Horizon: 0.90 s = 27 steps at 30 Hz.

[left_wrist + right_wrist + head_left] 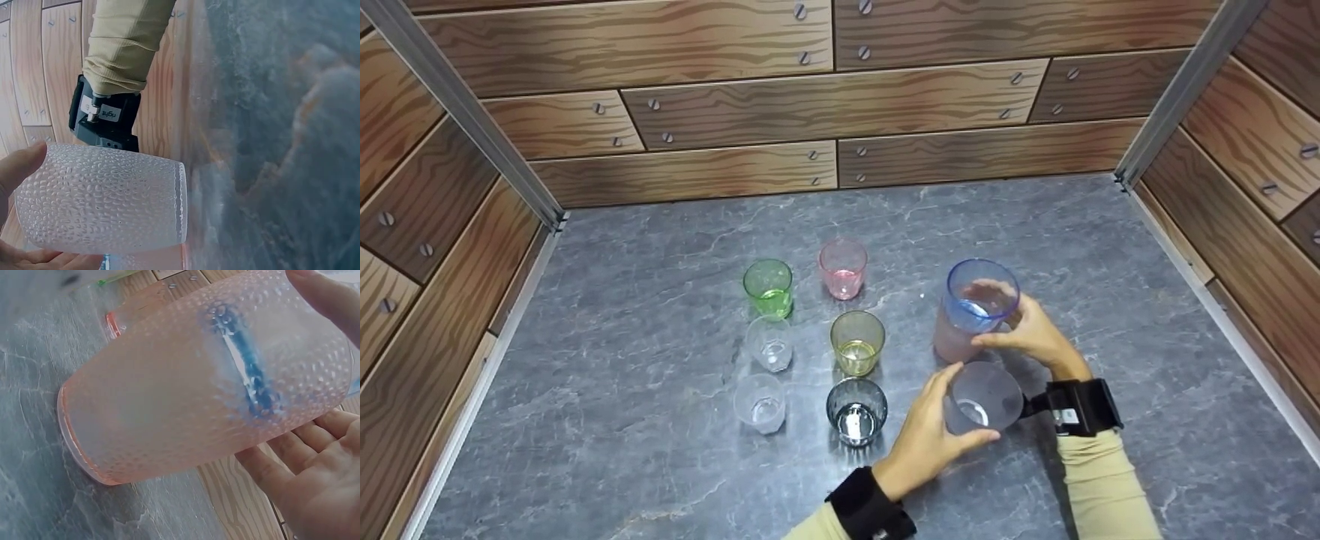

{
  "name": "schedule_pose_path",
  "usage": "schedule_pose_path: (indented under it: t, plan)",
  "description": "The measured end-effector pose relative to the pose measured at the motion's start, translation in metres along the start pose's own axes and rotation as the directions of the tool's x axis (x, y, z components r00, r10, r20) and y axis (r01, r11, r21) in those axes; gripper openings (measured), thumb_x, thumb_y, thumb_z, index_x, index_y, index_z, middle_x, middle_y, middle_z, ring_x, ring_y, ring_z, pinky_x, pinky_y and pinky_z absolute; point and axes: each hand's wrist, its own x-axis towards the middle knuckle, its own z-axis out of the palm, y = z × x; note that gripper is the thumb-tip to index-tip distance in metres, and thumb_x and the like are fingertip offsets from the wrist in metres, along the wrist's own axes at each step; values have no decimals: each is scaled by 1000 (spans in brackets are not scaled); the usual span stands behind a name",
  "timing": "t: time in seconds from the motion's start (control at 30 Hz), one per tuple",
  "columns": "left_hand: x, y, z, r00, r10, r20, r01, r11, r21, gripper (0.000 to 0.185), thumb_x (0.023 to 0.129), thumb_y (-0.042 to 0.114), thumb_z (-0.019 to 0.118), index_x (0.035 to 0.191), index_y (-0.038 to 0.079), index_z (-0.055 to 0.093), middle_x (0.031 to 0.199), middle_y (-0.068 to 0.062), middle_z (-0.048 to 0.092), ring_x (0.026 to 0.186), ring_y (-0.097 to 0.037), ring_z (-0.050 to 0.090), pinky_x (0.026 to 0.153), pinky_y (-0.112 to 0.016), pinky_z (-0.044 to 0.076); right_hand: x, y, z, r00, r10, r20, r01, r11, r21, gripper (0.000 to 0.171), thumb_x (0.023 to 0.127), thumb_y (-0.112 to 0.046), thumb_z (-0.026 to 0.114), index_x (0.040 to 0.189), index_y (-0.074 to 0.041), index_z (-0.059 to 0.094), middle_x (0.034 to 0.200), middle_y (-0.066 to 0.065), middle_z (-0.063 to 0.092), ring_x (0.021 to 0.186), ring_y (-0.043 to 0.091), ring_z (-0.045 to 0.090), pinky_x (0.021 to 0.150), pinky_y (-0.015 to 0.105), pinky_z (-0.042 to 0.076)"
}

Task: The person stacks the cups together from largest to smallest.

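Two dimpled tumblers gripped, frame right: blue-in-pink stack (971, 315) in curled right hand (1035, 334); empty clear tumbler (982, 405) in left hand (926, 439).

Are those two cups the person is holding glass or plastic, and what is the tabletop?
Clear cup: probably plastic, translucent with a dimpled, frosted wall. Stacked cups, blue inside pink: same pebbled, likely plastic look, though glass cannot be excluded. Tabletop: grey, veined, matte, stone or a stone-look laminate.
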Motion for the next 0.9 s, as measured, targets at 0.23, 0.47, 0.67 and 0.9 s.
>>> schedule_pose_path:
  t: [0.23, 0.47, 0.67, 0.9]
  plan:
    - [1, 5, -7, 999, 43, -21, -43, 999, -20, 87, 69, 37, 77, 137, 4, 35, 137, -13, 49, 122, -21, 52, 106, -30, 45, -1, -2, 0, 998, 57, -35, -60, 996, -65, 76, 63, 14, 73, 131, 8, 41, 124, 5, 61, 111, 1, 58, 93, 13, 48]
    - [1, 9, -12, 997, 72, -40, -74, 996, -50, 87, 69, 35, 78, 138, 5, 35, 138, -14, 47, 123, -22, 53, 106, -29, 45, 1, -5, 0, 994, 101, -36, -104, 991, -86, 77, 62, 12, 75, 131, 6, 41, 120, -12, 61, 109, -4, 58, 93, 11, 47]
    - [2, 15, -18, 998, 57, -18, -58, 996, -71, 88, 70, 38, 76, 139, 4, 33, 142, -15, 44, 128, -22, 48, 109, -33, 42, 1, -6, 0, 992, 122, -42, -125, 987, -100, 78, 61, 10, 76, 130, 6, 41, 121, -7, 61, 107, -4, 58, 93, 12, 48]
    - [4, 21, -27, 996, 83, -12, -84, 994, -77, 88, 71, 37, 75, 140, 4, 32, 142, -15, 43, 128, -22, 49, 107, -34, 43, 1, -8, 2, 988, 146, -45, -149, 985, -91, 79, 60, 11, 76, 130, 6, 39, 122, -7, 60, 108, -5, 57, 94, 10, 46]
